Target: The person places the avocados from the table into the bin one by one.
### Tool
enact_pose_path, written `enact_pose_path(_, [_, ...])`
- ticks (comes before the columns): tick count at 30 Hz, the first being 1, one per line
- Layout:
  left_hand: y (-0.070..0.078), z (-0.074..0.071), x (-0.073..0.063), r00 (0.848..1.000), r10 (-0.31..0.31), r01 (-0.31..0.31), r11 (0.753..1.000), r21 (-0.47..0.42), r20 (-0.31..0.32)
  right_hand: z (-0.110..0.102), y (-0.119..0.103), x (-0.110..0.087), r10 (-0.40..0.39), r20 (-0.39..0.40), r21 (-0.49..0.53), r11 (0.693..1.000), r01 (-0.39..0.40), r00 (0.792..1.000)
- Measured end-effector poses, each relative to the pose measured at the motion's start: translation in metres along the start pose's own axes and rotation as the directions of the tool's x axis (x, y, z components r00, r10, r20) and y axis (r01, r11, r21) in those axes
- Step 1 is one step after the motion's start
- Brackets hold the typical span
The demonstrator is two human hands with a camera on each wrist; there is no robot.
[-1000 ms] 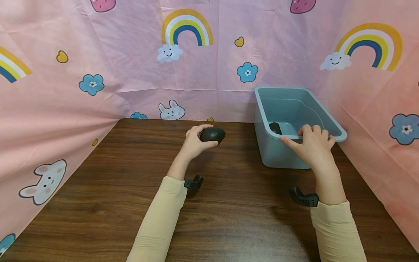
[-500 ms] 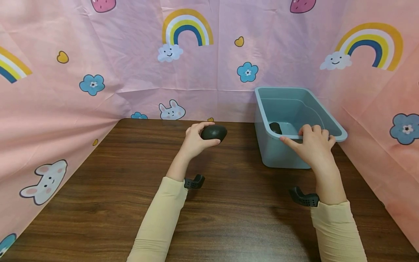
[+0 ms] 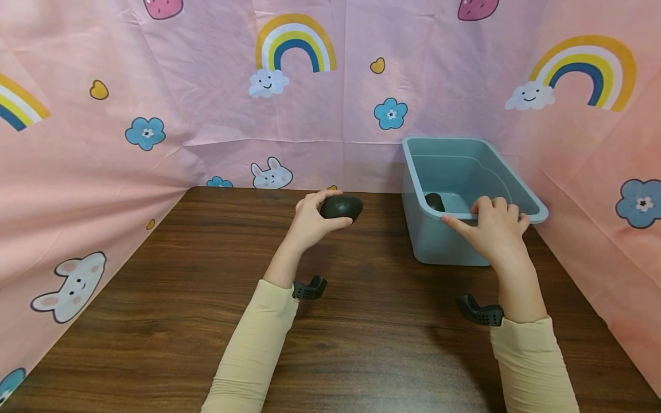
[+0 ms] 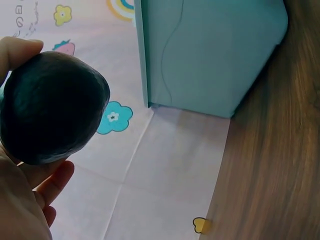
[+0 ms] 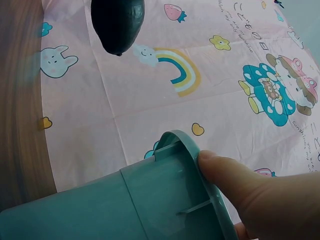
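A dark, nearly black avocado (image 3: 342, 207) is held above the table by my left hand (image 3: 302, 226), thumb on the near side and fingers over the top. The left wrist view shows the avocado (image 4: 55, 107) close up, its skin slightly bumpy. Its tapered end shows in the right wrist view, where the avocado (image 5: 118, 22) hangs at the top edge. My right hand (image 3: 498, 235) grips the near rim of a blue-grey plastic bin (image 3: 439, 244), fingers over the rim and thumb (image 5: 225, 170) outside. Inside the bin lies another dark, rounded thing (image 3: 435, 201), partly hidden by the wall.
The bin stands at the back right of a dark wood-grain table (image 3: 170, 298). A pink cloth (image 3: 217, 115) with rainbows, flowers and rabbits hangs behind and along both sides. Black wrist mounts (image 3: 310, 288) sit at both cuffs.
My left hand has shifted slightly to the right and a little farther away with the avocado, toward the bin. My right hand and the bin have stayed in place.
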State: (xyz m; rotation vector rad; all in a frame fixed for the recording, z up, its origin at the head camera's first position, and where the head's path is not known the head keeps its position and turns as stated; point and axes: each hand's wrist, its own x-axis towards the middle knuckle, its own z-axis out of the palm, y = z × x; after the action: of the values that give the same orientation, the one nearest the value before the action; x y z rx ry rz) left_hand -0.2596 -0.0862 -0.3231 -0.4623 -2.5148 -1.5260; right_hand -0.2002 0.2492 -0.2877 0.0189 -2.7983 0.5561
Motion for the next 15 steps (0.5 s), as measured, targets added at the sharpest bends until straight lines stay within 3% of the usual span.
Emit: enact_pose_path(15, [0.013,0.006,-0.002,1.000,0.007,-0.008,0.999,-0.031,-0.012,0.000,-0.001,-0.001,-0.004,-0.007,-0.001,1.000,0.004,1.000])
